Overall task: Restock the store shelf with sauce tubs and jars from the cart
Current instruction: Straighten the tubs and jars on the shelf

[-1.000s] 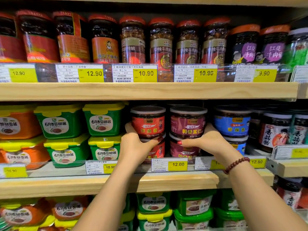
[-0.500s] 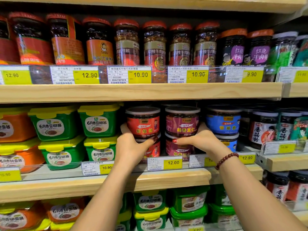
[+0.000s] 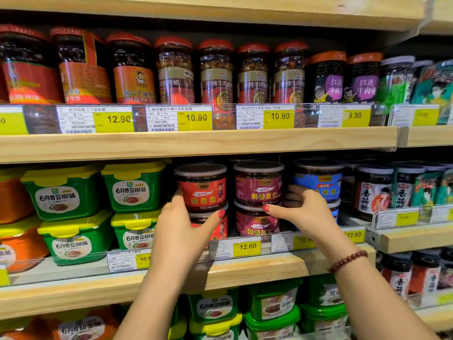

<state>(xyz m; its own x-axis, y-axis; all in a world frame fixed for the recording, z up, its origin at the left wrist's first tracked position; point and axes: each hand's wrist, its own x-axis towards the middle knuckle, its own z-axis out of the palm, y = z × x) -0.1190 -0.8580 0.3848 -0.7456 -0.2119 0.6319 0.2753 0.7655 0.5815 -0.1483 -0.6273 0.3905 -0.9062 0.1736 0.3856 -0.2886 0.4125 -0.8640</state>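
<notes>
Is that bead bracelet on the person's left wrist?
No, the bead bracelet sits on the right wrist, behind the right hand at the maroon tubs.

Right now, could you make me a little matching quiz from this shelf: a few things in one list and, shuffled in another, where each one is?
Things:
1. left hand
2. right hand
3. green tubs
4. tall jars

Places:
A. on the upper shelf
B. round the maroon-label tubs
C. left of both hands, with yellow lids
D. round the red-label tubs

Pairs: 1-D, 2-B, 3-C, 4-A.
</notes>
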